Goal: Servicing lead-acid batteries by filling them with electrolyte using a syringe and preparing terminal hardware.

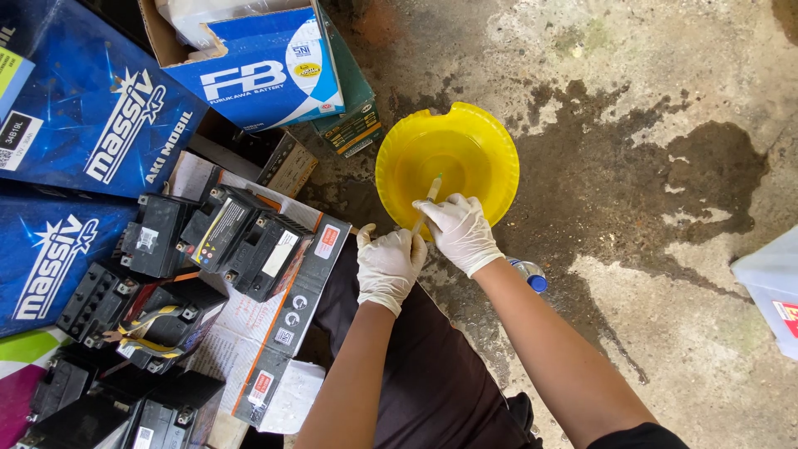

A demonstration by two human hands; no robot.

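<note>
Clearly the biggest hazard lies left of the left hand: a crowd of black batteries sits on flattened cardboard, with large blue cartons beyond them. They lie near enough that a swing of the elbow could knock one over, and any drip flicked that way would land on their tops.

Next in size, the concrete floor ahead and to the right of both hands carries a wide dark wet stain — a slick patch, I judge, if anyone shifts their footing.

Just ahead of the fingers stands a yellow plastic basin with a broken notch in its far rim; a nudge from the right hand could tip it or let liquid escape at that gap.

Both gloved hands are closed together on a thin pale syringe-like tube — the right pinches it near the middle, the left grips its near end, and its tip points over the basin's bowl. Gloves may slip on so slim a thing; squeezing too hard could squirt its contents past the rim.

Below the right wrist a small bottle with a blue cap rests on the floor, easily kicked
</note>
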